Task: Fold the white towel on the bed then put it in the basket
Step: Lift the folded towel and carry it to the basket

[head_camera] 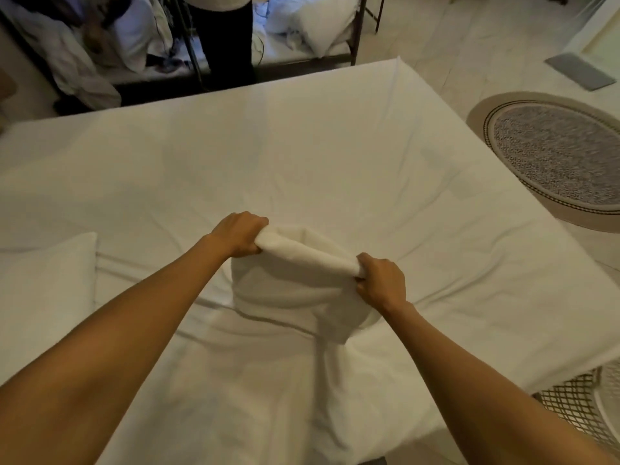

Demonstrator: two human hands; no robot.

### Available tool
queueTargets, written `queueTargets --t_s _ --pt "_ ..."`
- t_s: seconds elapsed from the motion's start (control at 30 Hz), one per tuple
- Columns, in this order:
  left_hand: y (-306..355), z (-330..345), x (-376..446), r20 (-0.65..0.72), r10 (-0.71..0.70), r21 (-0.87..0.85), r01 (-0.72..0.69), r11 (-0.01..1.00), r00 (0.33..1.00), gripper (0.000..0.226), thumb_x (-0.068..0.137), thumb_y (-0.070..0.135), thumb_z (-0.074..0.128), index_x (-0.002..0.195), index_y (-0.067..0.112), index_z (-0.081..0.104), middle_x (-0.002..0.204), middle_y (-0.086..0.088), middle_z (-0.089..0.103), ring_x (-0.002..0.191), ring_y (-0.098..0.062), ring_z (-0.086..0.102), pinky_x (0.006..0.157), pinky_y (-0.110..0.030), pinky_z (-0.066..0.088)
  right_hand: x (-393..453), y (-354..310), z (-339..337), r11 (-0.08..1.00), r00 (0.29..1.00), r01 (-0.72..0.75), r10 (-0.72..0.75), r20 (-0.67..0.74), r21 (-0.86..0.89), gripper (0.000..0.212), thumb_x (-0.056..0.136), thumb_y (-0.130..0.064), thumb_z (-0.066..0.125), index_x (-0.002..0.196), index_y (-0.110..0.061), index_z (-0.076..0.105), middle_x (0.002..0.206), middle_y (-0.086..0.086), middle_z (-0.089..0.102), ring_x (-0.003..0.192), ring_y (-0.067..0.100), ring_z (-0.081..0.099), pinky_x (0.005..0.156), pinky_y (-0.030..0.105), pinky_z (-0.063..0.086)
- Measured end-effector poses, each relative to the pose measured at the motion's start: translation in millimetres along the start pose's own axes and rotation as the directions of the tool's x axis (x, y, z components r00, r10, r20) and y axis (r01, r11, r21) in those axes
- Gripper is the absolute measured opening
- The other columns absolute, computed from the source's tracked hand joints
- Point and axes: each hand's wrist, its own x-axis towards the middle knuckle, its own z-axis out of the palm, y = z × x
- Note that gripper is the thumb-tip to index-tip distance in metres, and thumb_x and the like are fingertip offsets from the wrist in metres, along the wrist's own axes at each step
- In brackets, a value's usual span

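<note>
The white towel (295, 283) hangs doubled over just above the bed (302, 146), its top fold stretched between my hands. My left hand (240, 234) is shut on the towel's upper left end. My right hand (380, 280) is shut on its right end, lower and nearer to me. The towel's lower part droops onto the sheet. A white lattice basket (580, 407) stands on the floor at the bed's near right corner, only partly in view.
A white pillow (43, 290) lies at the left on the bed. A round grey rug (557, 156) covers the floor to the right. Beyond the bed's far edge a person in dark trousers (228, 38) stands by a metal-framed bed with heaped linen.
</note>
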Motion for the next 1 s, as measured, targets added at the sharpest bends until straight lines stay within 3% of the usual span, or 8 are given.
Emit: queueTargets --t_s 0.1,0.27,0.43,0.7,0.83,1.0 --pt "18 -23 0 0.016 -0.016 -0.052 0.017 0.999 1.0 0.029 0.077 0.023 0.068 0.1 0.008 0.059 0.101 -0.011 0.067 0.077 -0.023 0.051 0.063 -0.029 0.036 2 12 -29 0.999 1.0 -0.015 0.015 0.012 -0.044 0.023 0.078 -0.015 0.055 0.101 -0.013 0.058 0.093 0.012 0.067 0.084 0.035 0.062 0.062 0.031 0.039" --pt "62 -55 15 0.014 0.01 -0.068 -0.009 0.998 1.0 0.03 0.076 0.026 0.071 0.097 0.009 0.061 0.102 -0.012 0.066 0.08 -0.026 0.055 0.064 -0.029 0.039 -3 52 -78 0.992 0.999 -0.043 0.039 -0.036 -0.12 0.03 0.08 -0.021 0.057 0.11 -0.017 0.056 0.1 0.013 0.067 0.091 0.037 0.062 0.071 0.036 0.046" --pt "129 -78 37 -0.072 0.078 -0.006 -0.078 0.997 0.994 0.03 0.079 0.029 0.069 0.102 0.011 0.06 0.104 -0.011 0.066 0.087 -0.026 0.059 0.069 -0.031 0.044 -21 109 -116 0.979 0.988 -0.126 0.109 -0.11 -0.158 0.028 0.08 -0.021 0.057 0.108 -0.018 0.056 0.096 0.012 0.067 0.087 0.036 0.062 0.065 0.033 0.04" --pt "265 -98 61 -0.153 0.178 0.1 -0.164 0.981 0.972 0.044 0.089 0.033 0.056 0.126 0.013 0.042 0.116 -0.01 0.064 0.1 -0.03 0.062 0.078 -0.035 0.048 -80 212 -162 0.949 0.946 -0.265 0.222 -0.236 -0.173 0.026 0.083 -0.014 0.054 0.109 -0.014 0.057 0.097 0.012 0.068 0.086 0.036 0.063 0.061 0.031 0.037" --pt "341 -107 69 -0.189 0.222 0.122 -0.202 0.972 0.957 0.04 0.09 0.037 0.055 0.123 0.015 0.046 0.115 -0.008 0.065 0.099 -0.029 0.064 0.079 -0.036 0.051 -115 274 -180 0.927 0.915 -0.349 0.304 -0.267 -0.141 0.023 0.082 -0.014 0.055 0.105 -0.011 0.058 0.097 0.012 0.068 0.087 0.036 0.063 0.062 0.032 0.036" --pt "436 -125 80 -0.144 0.31 0.009 -0.312 0.95 0.94 0.033 0.082 0.035 0.067 0.105 0.012 0.06 0.106 -0.008 0.067 0.098 -0.027 0.061 0.074 -0.033 0.045 -164 353 -202 0.896 0.872 -0.442 0.414 -0.26 -0.055 0.02 0.079 -0.013 0.057 0.099 -0.011 0.062 0.096 0.016 0.068 0.088 0.038 0.062 0.064 0.033 0.041"
